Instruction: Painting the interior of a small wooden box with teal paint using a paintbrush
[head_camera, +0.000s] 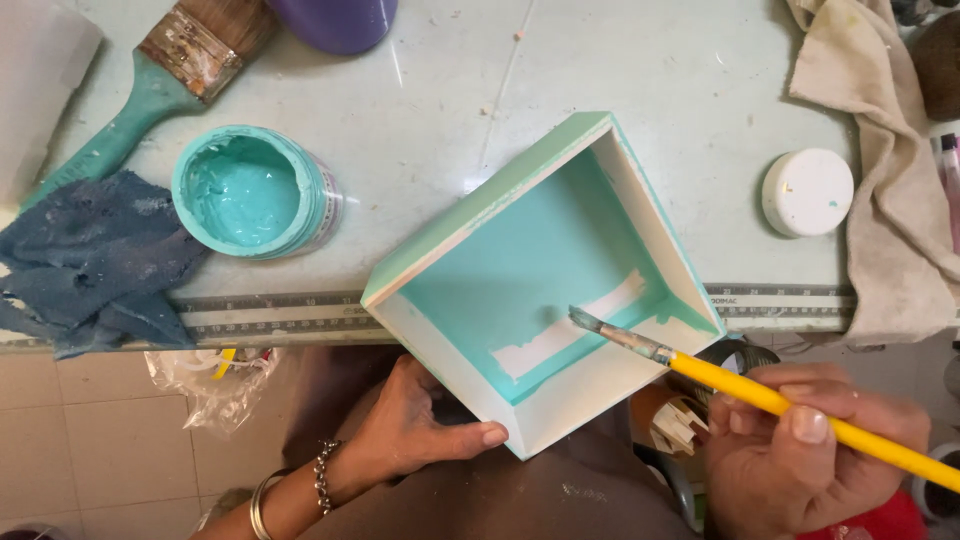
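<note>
Where turquoise paint stops, the box (545, 275) floor shows white.

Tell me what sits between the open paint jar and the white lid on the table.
The head view shows the square box, tilted, between the paint jar and the white lid.

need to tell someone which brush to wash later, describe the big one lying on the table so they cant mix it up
Start at the open jar of turquoise paint on the pale table; the big brush lies just above it, by the blue rag. It has a wide flat head and a teal handle, unlike the thin yellow-handled brush in the right hand.
</note>
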